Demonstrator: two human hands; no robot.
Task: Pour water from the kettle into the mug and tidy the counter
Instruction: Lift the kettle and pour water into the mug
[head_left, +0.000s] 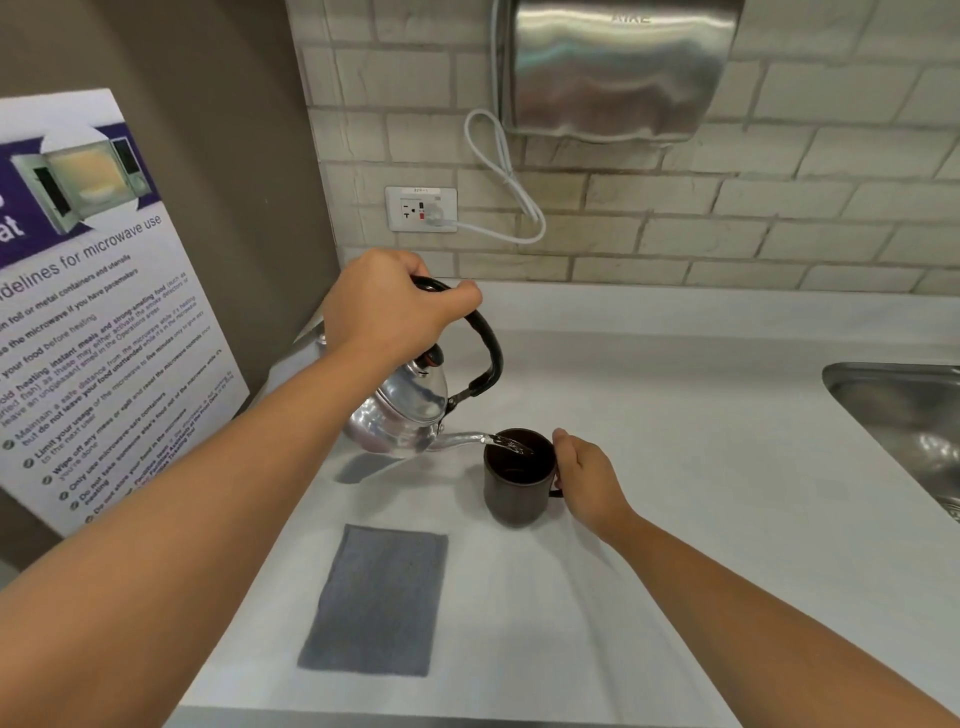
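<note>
Kettle (402, 410): hanging in the air at the frame's centre, tilting right, its spout reaching over the mug's rim.
Water (511, 445): running from the spout into the mug.
Mug (514, 478): dark, standing upright on the worktop just right of the kettle, handle pointing right.
Left hand (389, 306): fingers wrapping tight around the kettle's black handle (485, 343), holding it up.
Right hand (584, 475): fingers curling around the mug's handle, thumb touching the rim.
Cloth (376, 600): grey, lying flat below the kettle, apart from the mug.
Worktop (701, 467): white, carrying mug and cloth.
Sink (904, 410): showing at the right edge.
Poster (93, 312): leaning at the left.
Socket (421, 209): sitting on the tiled wall, upper centre.
</note>
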